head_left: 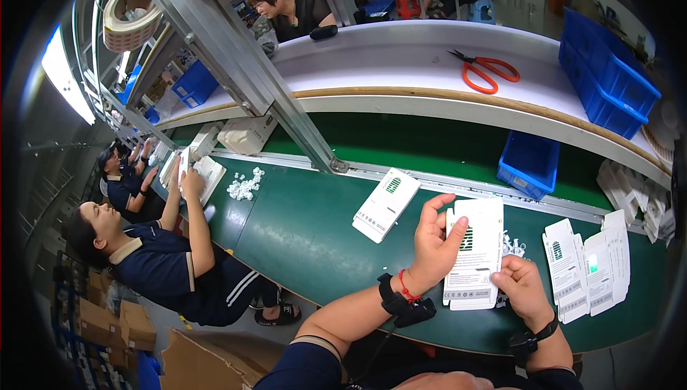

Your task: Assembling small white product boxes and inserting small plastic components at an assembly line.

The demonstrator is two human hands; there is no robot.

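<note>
Upright in front of me is a white flat-looking carton (478, 275) with green print and small dark marks. My left hand (431, 247) grips its left edge, thumb across the face and fingers behind. At the lower right edge, my right hand (526, 291) pinches the carton between thumb and fingers. Partly hidden behind the carton are several small white plastic parts (512, 247). Another white carton (387, 204) lies on the green table to the left of my hands. On the right, a fanned stack of flattened cartons (570, 273) lies near my right hand.
A blue bin (529, 164) stands at the table's far edge. Above it, red-handled scissors (490, 74) and stacked blue bins (608, 75) rest on a shelf (401, 54). A metal post (286, 114) rises left of centre. Co-workers (154, 254) sit along the left, near more white parts (245, 184).
</note>
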